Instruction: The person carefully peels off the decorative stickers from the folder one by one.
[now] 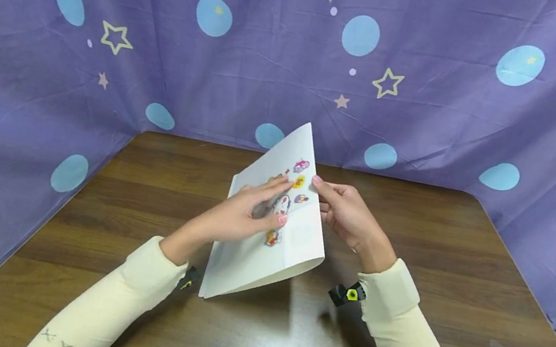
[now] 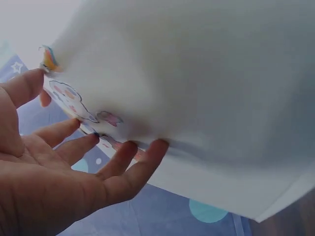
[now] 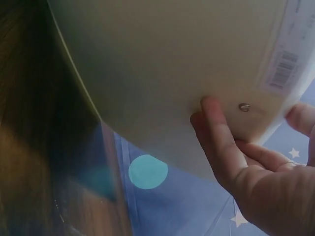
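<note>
A white folder (image 1: pixel 303 234) with several cartoon stickers (image 1: pixel 301 199) on its front is held tilted above the table, its lower left corner close to the tabletop. My left hand (image 1: pixel 240 213) lies against the sticker side; in the left wrist view its fingertips (image 2: pixel 158 143) touch the surface, spread and fairly straight. At the folder's right edge my right hand (image 1: pixel 350 216) pinches it, thumb in front and fingers behind. The right wrist view shows the back, with a barcode label (image 3: pixel 284 69) and a small metal snap (image 3: pixel 244 107) near those fingers.
Under the folder is a dark brown wooden table (image 1: pixel 158 189) with light glaring off its front part. A purple curtain (image 1: pixel 249 81) with stars and blue dots hangs behind and along the sides. Small dark cameras (image 1: pixel 346 294) sit at the wrists.
</note>
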`<state>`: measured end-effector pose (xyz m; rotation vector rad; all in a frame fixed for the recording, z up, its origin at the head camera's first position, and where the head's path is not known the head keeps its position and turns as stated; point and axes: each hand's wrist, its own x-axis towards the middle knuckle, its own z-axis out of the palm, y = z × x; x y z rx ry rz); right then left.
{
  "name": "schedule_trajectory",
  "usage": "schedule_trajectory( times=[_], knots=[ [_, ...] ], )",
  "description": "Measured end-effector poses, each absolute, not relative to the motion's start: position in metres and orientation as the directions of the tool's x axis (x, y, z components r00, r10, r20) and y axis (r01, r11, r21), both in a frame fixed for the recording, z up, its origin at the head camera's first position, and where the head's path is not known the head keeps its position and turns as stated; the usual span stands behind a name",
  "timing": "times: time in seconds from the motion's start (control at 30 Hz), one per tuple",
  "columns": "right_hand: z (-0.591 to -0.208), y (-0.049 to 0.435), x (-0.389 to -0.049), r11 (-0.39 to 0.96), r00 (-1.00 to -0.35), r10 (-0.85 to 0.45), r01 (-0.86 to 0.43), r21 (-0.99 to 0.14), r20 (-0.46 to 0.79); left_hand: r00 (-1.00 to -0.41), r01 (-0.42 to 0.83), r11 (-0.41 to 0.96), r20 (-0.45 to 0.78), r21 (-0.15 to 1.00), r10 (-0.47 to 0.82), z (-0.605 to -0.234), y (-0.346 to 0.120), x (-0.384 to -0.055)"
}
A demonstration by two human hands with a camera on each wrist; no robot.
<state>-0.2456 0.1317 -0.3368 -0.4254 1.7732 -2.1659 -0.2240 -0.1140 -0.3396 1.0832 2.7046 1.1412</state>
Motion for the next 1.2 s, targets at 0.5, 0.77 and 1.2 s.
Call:
schedule_trajectory(
  times=[0.5,0.77,1.2],
  knots=[
    [-0.356,0.138,-0.257,0.108,-0.928,-0.349,0.095,-0.990,-0.127,-0.785,0.552,0.637,0.077,0.538,0.615,-0.362,-0.110,-0.230],
    [-0.368,0.139,-0.261,0.306,-0.915,-0.360,0.066,-0.950,-0.180,-0.764,0.560,0.682,-0.025,0.470,0.645,-0.373,-0.107,-0.232],
    [-0.386,0.133,-0.266,0.469,-0.925,-0.300,0.069,-0.881,-0.232,-0.730,0.595,0.722,-0.138,0.352,0.669,-0.388,-0.102,-0.230]
  ],
)
